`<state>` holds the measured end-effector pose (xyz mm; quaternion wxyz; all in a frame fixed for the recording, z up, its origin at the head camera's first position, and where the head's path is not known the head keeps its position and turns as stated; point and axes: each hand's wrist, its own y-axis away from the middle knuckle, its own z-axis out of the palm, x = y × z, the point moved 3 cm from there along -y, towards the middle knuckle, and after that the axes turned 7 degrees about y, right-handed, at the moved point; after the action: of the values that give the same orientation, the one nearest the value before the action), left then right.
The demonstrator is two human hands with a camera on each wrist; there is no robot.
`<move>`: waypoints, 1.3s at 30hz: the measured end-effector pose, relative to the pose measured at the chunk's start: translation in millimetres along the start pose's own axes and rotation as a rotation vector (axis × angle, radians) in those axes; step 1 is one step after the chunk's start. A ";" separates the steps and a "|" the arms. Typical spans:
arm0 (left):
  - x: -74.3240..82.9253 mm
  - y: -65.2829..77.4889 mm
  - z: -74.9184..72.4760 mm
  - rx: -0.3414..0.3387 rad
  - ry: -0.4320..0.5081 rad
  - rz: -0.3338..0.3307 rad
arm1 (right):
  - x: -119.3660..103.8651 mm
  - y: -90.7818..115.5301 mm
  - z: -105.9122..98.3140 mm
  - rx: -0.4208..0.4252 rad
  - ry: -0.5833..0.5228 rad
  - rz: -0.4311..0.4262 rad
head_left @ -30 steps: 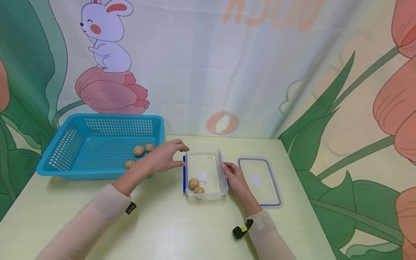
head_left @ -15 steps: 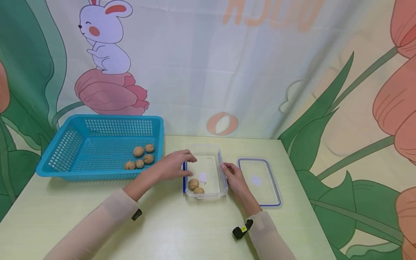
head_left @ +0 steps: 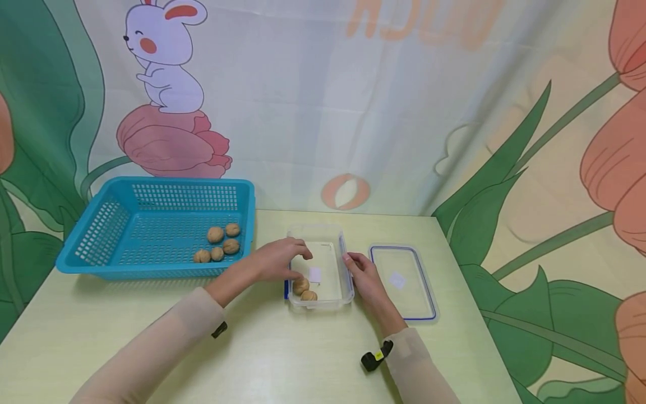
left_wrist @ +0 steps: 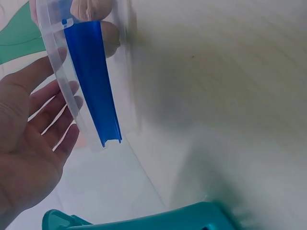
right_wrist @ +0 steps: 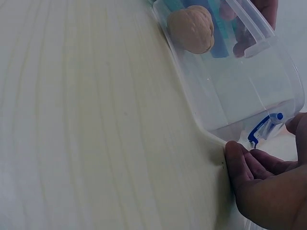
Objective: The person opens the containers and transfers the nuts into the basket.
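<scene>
A clear plastic food container [head_left: 325, 303] stands on the table with two walnuts in its near left corner. My left hand [head_left: 278, 258] reaches over its left wall, fingers parted and nothing between them. The left thumb is right at one walnut [head_left: 301, 287]; the second walnut [head_left: 309, 295] lies just nearer. In the left wrist view the left fingers [left_wrist: 55, 112] show partly through the clear wall, beside a blue locking flap [left_wrist: 91, 79]. My right hand [head_left: 365, 278] holds the container's right side, thumb at the rim and fingers low on the outside, as the right wrist view shows.
A blue plastic basket [head_left: 151, 275] stands at the left, several walnuts [head_left: 215, 234] in its near right part. The container's lid [head_left: 411, 283], with a blue seal, lies flat to the right of the right hand. A printed curtain [head_left: 303, 112] hangs behind the table.
My left hand has moved right and slightly nearer, from beside the container to over its inside, thumb coming to the walnut. The right hand has stayed in place.
</scene>
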<state>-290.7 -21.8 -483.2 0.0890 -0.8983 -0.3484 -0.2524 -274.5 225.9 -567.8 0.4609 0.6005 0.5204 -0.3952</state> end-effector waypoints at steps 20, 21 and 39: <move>2.6 -19.4 12.0 -0.197 -0.141 -0.041 | -2.0 -4.4 -1.5 -0.050 0.009 0.004; 2.9 -19.4 12.5 -0.200 -0.143 -0.047 | -1.6 -4.2 -1.2 -0.047 0.006 0.003; 2.4 -22.5 13.7 -0.203 -0.102 -0.041 | -32.5 18.2 -3.6 -0.058 -0.003 0.002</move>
<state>-298.9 0.9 -494.1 -0.0255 -0.9071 -0.3434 -0.2420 -261.2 220.3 -533.3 0.4793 0.5869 0.5303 -0.3804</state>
